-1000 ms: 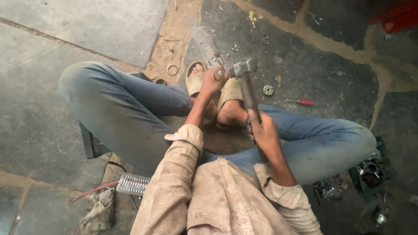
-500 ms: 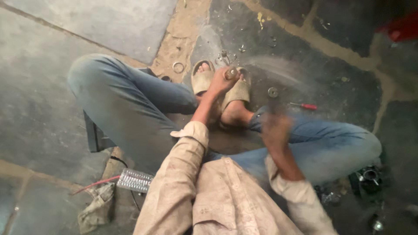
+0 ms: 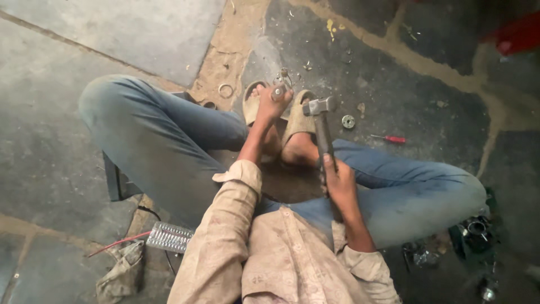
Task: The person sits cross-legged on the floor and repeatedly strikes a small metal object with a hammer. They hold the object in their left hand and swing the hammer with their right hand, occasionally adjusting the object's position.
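Note:
I sit cross-legged on a stone floor in blue jeans. My left hand [image 3: 274,104] reaches forward over my sandalled feet [image 3: 296,121] and pinches a small metal part [image 3: 280,84] held upright between them. My right hand [image 3: 337,183] grips the handle of a hammer [image 3: 319,107]; its steel head is raised just right of the left hand, beside the metal part. Whether the part rests on the floor or on a sandal I cannot tell.
A red-handled screwdriver [image 3: 391,138] and a round metal washer [image 3: 348,121] lie on the floor to the right. A metal ring [image 3: 225,90] lies left of my feet. Dark engine parts [image 3: 475,233] sit at my right knee, a finned metal block [image 3: 169,236] and rag at my left.
The hammer swung in a blur half a second ago and now its head is back up beside the left hand. My view has shifted slightly; the left hand stays on the part.

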Motion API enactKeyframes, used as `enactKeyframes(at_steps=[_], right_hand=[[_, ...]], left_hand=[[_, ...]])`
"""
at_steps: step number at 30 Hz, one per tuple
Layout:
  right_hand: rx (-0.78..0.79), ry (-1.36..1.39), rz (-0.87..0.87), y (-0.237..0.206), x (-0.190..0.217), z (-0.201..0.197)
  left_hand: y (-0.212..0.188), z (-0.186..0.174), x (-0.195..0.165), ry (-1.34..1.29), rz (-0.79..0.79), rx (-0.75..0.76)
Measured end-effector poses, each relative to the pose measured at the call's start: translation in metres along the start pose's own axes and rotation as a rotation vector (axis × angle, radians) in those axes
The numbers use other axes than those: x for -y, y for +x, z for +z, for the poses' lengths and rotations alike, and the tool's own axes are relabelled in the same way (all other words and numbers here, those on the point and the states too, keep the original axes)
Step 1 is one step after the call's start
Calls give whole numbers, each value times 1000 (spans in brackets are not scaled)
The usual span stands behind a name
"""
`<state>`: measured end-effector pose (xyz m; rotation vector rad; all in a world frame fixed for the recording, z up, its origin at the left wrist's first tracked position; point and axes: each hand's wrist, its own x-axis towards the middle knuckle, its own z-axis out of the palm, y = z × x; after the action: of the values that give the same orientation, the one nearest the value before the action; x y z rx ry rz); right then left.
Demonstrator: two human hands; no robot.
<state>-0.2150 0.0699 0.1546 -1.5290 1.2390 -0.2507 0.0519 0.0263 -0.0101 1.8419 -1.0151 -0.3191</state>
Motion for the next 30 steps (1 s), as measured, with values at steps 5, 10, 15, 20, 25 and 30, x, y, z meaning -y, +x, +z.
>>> enactKeyframes(at_steps=[5,10,15,20,25,30], right_hand=[[20,38,63,4,-4,5],[13,11,46,1,-1,0],[18,0,58,1,9,1],[17,-75,26,-2,12,-2],[-14,-94,-62,-1,15,7],[-176,-445,-454,-1,56,-15]], left_hand=[[-9,6,11,-297,-146,59],[-11,13,14,-250,-110,65],[-15,9,12,-312,-117,71],[-22,12,9,-304,-113,99],[-27,18,9,-420,-53,89],[-31,18,-2,-397,-53,43]])
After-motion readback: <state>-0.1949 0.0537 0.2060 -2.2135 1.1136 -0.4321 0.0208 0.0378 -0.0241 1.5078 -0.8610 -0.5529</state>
